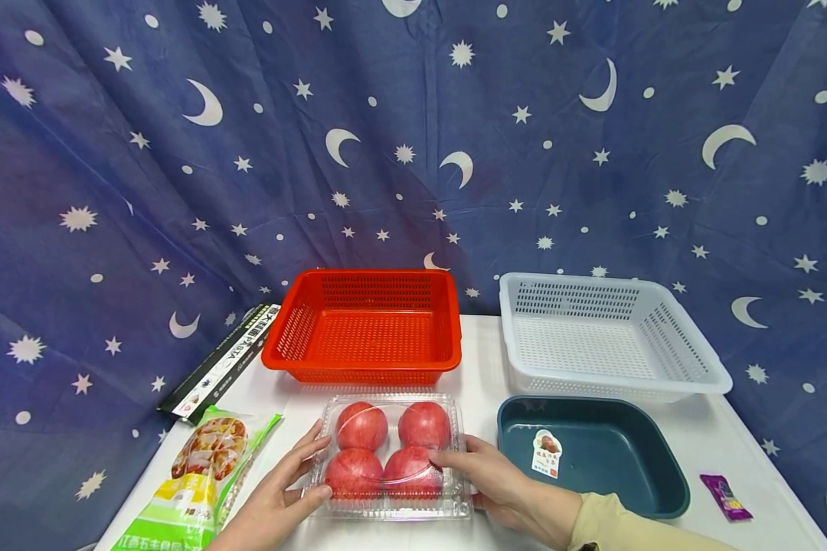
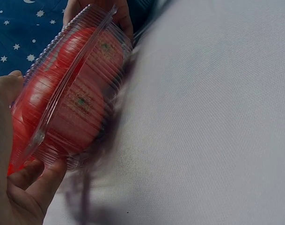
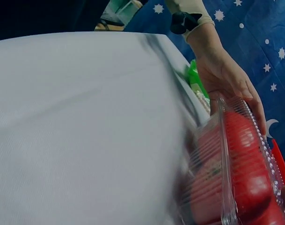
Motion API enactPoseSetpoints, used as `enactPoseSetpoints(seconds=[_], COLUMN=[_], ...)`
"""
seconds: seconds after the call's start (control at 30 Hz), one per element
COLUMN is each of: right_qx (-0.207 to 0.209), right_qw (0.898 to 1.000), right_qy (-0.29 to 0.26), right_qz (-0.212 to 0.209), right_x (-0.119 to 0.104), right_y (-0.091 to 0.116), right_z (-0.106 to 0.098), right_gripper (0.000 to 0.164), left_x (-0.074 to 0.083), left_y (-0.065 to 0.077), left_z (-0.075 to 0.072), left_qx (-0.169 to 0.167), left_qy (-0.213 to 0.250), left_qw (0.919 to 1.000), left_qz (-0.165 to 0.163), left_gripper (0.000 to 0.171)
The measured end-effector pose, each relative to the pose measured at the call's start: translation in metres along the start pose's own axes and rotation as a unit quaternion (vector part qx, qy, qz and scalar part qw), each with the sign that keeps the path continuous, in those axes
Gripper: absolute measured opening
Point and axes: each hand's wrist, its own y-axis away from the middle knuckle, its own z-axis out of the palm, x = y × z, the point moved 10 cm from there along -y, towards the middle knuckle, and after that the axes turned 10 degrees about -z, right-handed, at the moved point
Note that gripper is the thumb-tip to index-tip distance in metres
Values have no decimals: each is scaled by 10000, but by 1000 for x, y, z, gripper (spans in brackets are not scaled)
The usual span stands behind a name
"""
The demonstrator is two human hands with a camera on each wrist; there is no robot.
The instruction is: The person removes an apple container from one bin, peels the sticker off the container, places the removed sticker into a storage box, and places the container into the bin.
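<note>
Between both hands is a clear plastic clamshell box (image 1: 391, 511) with several round red fruits (image 1: 362, 425) inside that look like tomatoes. Green stem marks show on the fruits (image 2: 80, 101) in the left wrist view. My left hand (image 1: 282, 487) grips the box's left side, thumb at the front corner and fingers along the edge. On the right side my right hand (image 1: 499, 484) holds it, thumb over the lid and the other fingers partly hidden by the wall. The lid lies down over the fruits. The box is close over the white table.
Behind the box stands a red basket (image 1: 368, 376), with a white basket (image 1: 613, 386) to its right. A dark teal basin (image 1: 613, 451) bearing a sticker is right of the box. Left are a green food bag (image 1: 193, 482) and a black pasta box (image 1: 223, 360). A purple packet (image 1: 726, 497) lies far right.
</note>
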Motion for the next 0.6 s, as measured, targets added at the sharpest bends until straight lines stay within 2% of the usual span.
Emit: enactPoseSetpoints(seconds=[0.2, 0.4, 0.6], right_qx=[125, 20, -152], right_qw=[9998, 9989, 9951], right_qy=[-120, -296, -768], right_qz=[34, -366, -605], right_x=[2, -3, -7], right_y=[0, 4, 6], right_z=[3, 11, 20], right_gripper=[92, 88, 90], left_x=[-1, -1, 1], left_y=[0, 0, 1], left_z=[0, -1, -3], left_qx=[-26, -54, -46], left_qy=[15, 50, 127], left_qw=[10000, 9998, 9994], left_qz=[29, 183, 308], left_gripper=[61, 60, 60])
